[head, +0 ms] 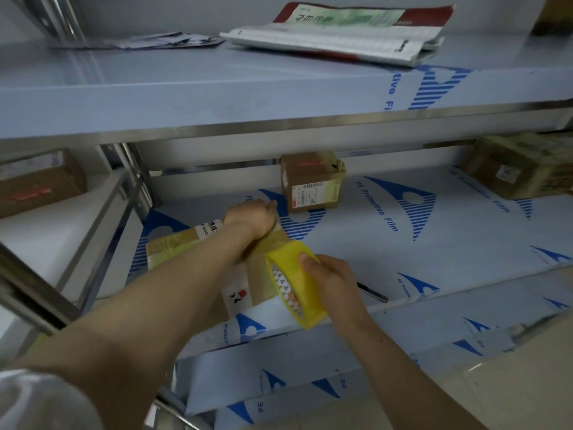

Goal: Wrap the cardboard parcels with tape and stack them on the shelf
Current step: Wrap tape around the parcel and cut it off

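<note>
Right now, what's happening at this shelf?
A person is taping a cardboard parcel that lies on the middle shelf. The right hand grips a yellow tape roll, with a strip stretched from it to the parcel's top. The left hand holds the parcel down at its far end; its fingers are hidden. Another taped box stands farther back.

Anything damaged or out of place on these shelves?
The small cardboard box at the back of the middle shelf has crumpled, torn-looking tape at its top right corner. A dark pen-like object lies loose near the front edge, beside the right hand.
</note>
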